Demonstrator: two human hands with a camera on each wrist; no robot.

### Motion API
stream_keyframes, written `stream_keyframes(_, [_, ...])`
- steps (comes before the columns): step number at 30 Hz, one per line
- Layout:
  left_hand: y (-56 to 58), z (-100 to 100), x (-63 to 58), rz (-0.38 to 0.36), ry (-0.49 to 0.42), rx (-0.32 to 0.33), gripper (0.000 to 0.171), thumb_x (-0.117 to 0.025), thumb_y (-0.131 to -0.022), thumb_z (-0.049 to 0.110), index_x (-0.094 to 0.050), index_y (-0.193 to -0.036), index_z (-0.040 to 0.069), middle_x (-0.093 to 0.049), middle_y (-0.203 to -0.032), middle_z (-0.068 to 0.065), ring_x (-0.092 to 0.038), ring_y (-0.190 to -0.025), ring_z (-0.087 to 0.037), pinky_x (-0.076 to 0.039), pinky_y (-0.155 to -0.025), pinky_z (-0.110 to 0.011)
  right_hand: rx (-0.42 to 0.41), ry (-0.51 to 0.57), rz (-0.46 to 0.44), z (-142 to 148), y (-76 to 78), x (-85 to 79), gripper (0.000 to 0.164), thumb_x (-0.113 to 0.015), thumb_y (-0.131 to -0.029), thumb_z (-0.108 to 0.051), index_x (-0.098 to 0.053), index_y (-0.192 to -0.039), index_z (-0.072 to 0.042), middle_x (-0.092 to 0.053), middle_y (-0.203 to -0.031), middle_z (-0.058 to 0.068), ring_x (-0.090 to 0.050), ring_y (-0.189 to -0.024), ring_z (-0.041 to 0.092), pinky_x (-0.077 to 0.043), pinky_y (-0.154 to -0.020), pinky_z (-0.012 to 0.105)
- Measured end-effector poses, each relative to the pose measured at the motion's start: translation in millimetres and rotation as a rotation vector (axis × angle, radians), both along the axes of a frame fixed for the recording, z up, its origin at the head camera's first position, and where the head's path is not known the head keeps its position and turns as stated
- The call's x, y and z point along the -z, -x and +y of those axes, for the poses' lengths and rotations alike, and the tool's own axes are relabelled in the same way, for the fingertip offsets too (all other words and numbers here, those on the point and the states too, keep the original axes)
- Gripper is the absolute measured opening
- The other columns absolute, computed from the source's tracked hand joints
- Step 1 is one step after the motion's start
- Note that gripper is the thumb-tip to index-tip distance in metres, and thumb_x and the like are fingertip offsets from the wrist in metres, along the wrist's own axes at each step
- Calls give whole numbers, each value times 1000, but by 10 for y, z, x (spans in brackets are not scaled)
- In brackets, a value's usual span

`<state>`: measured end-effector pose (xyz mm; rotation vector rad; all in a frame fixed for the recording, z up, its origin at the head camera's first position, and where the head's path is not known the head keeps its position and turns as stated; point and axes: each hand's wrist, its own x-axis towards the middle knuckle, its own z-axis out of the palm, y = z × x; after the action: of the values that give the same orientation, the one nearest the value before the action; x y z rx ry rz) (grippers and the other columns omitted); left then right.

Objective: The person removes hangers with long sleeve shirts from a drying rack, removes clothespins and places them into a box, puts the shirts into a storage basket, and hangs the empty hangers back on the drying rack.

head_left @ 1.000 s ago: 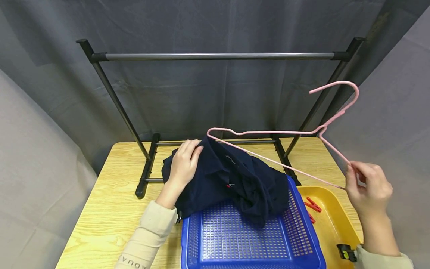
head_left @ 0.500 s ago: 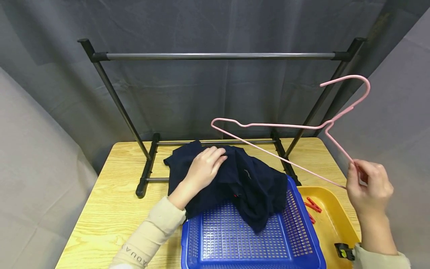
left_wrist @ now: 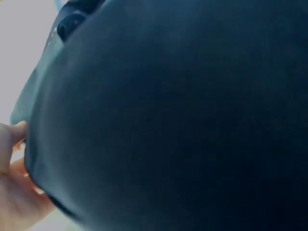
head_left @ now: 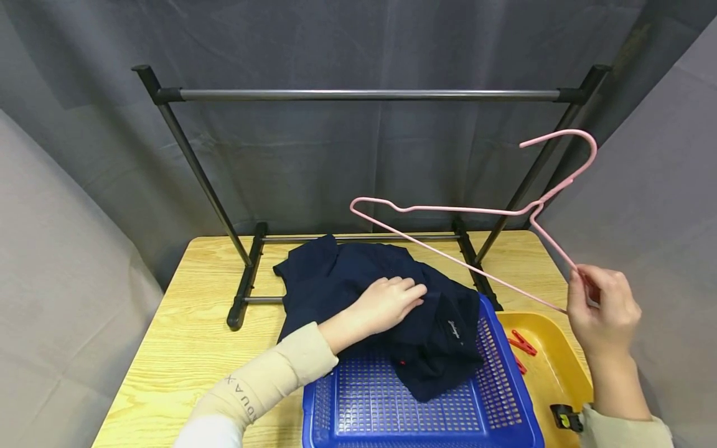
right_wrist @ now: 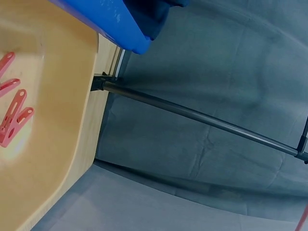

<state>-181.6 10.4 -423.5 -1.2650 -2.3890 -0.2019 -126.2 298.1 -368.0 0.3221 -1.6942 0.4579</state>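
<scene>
A navy shirt (head_left: 358,264), with small white embroidery and a red mark, lies bunched over the back of the blue basket (head_left: 518,398) and onto the table. My left hand (head_left: 386,305) is on top of it; the left wrist view shows the thumb and fingers (left_wrist: 19,202) gripping a fold, and cloth fills most of that view. Off to the right, my right hand (head_left: 605,311) pinches one end of a pink clothes hanger (head_left: 459,209), held in the air with its hook up. Only a short piece of the hanger (right_wrist: 302,219) enters the right wrist view.
A black garment rack with a metal crossbar (head_left: 370,94) stands behind the basket. Right of the basket is a yellow tray (head_left: 551,354) holding red clothespins (head_left: 523,342). The wooden table (head_left: 185,336) extends to the left. Grey curtains hang behind.
My left hand has moved right and toward me across the shirt, and the embroidered part has shifted right and down with it. The right hand with the hanger has moved only slightly.
</scene>
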Motion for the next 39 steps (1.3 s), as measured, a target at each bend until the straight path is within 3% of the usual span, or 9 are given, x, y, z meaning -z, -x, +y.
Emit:
stream_keyframes(4, [-29, 79, 119, -30, 142, 4, 14, -50, -93, 31, -58, -101, 21, -61, -87, 5, -60, -75, -10, -43, -56, -22, -1, 4, -3, 7, 9, 20, 35, -54, -91, -29, -56, -90, 6, -48, -69, 23, -35, -52, 33, -28, -74, 2])
stream_keyframes(11, [-37, 152, 326, -133, 338, -60, 19, -54, -91, 34, -59, -107, 26, -63, -93, 5, -60, -82, -11, -44, -63, -25, -1, 17, 5, 7, 30, 63, 36, -55, -91, -30, -58, -89, 5, -49, -68, 22, -37, -52, 31, -30, -72, 2])
stream_keyframes(21, [-37, 181, 470, -219, 459, -86, 22, -54, -91, 36, -59, -110, 28, -64, -95, 6, -61, -85, -11, -44, -68, -26, -35, 10, -10, -6, 63, 128, 37, -54, -91, -32, -57, -88, 5, -49, -68, 22, -35, -52, 29, -28, -72, 2])
stream_keyframes(26, [-27, 175, 448, -251, 466, -81, 22, -56, -89, 35, -60, -109, 27, -64, -96, 5, -62, -87, -11, -45, -69, -26, -38, 5, -18, -4, 73, 146, 37, -54, -91, -32, -57, -88, 5, -50, -68, 22, -36, -52, 27, -30, -67, 4])
stream_keyframes(33, [26, 72, 284, -329, 455, -37, 23, -57, -88, 35, -61, -108, 24, -61, -101, 4, -58, -94, -13, -45, -75, -28, -48, 5, -14, -16, 84, 124, 37, -55, -91, -32, -57, -87, 5, -50, -68, 22, -36, -52, 26, -33, -60, 10])
stream_keyframes(36, [79, -10, 187, -343, 404, -23, 20, -58, -88, 35, -62, -103, 22, -60, -97, 4, -56, -93, -14, -43, -75, -28, -64, 8, -18, -29, 86, 110, 38, -55, -91, -31, -57, -87, 6, -50, -68, 22, -35, -52, 28, -32, -65, 7])
stream_keyframes(39, [163, -115, 88, -312, 314, -39, 17, -58, -88, 34, -62, -98, 21, -59, -93, 4, -56, -91, -14, -42, -74, -30, -73, 8, -21, -41, 96, 99, 38, -55, -91, -31, -58, -86, 6, -51, -68, 22, -36, -53, 26, -32, -66, 7])
